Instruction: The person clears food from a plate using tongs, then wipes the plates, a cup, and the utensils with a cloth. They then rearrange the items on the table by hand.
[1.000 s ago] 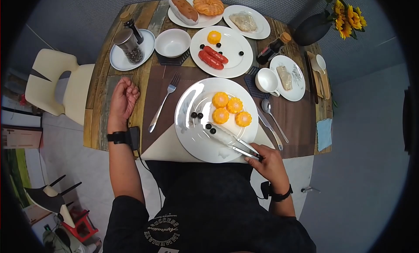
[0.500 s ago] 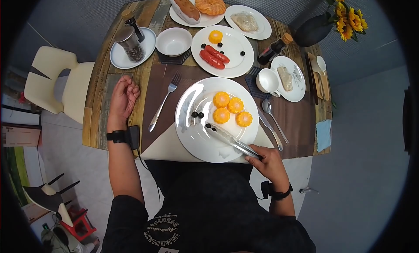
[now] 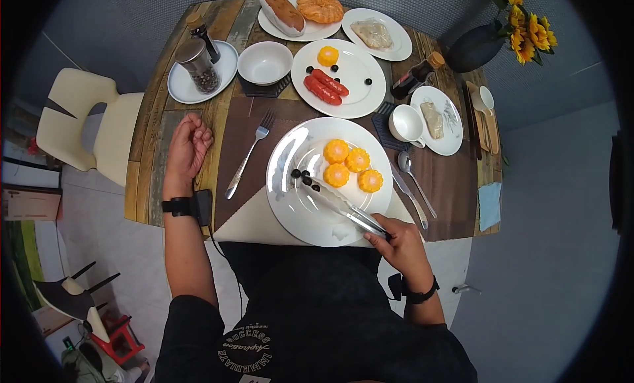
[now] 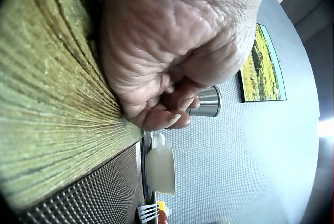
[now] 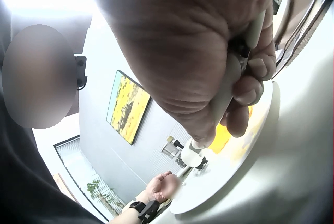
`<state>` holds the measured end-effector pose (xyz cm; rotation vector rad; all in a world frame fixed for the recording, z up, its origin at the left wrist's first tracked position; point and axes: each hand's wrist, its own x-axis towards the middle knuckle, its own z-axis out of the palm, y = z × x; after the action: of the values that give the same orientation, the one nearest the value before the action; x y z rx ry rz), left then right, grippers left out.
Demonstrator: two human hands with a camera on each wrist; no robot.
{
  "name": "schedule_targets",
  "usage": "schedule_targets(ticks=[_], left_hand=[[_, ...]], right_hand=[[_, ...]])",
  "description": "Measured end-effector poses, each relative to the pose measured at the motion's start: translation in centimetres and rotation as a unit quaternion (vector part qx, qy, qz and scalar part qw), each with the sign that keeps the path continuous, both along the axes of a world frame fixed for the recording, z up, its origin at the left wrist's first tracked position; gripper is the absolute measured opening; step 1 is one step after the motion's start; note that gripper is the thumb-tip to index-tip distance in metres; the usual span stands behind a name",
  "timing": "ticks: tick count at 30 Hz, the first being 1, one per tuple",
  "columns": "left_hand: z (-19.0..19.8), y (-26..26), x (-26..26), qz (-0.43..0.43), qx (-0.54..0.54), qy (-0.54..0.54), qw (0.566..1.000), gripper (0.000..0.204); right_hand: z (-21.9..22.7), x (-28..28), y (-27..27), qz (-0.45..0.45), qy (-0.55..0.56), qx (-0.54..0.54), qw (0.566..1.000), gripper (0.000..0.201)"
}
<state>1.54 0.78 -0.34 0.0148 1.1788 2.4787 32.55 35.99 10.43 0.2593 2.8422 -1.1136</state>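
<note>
My right hand (image 3: 401,245) grips metal tongs (image 3: 358,218) over the large white plate (image 3: 285,208). The tongs' clear tips reach two of several small black balls (image 3: 296,174) grouped left of centre; whether they pinch one, I cannot tell. Several orange flower-shaped pieces (image 3: 336,175) sit on the plate's right half. In the right wrist view my fingers wrap the tongs' handle, with an orange piece (image 5: 222,139) behind. My left hand (image 3: 189,148) rests on the wood left of the fork (image 3: 247,160), loosely curled and holding nothing; the left wrist view shows its bent fingers (image 4: 166,118).
Behind the large plate stand a plate with red sausages (image 3: 322,89), a white bowl (image 3: 265,63) and a plate with a pepper mill (image 3: 198,66). To the right are a white cup (image 3: 406,123), a knife (image 3: 411,199), a spoon (image 3: 414,175) and a dark bottle (image 3: 413,78).
The tongs have closed from a wider spread and moved left and away from me. The two black balls by their tips now lie nearer the other two. My left hand has not moved.
</note>
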Motion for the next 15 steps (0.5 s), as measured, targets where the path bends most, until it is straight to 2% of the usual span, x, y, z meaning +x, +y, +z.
schedule_targets(ticks=[7, 15], left_hand=[[0.1, 0.1, 0.0, 0.001, -0.005, -0.002, 1.0, 0.012], [0.0, 0.1, -0.1, -0.003, -0.011, 0.004, 1.0, 0.012]], right_hand=[[-0.8, 0.3, -1.0, 0.021, 0.034, 0.089, 0.995, 0.037], [-1.1, 0.3, -1.7, 0.024, 0.052, 0.117, 0.991, 0.04]])
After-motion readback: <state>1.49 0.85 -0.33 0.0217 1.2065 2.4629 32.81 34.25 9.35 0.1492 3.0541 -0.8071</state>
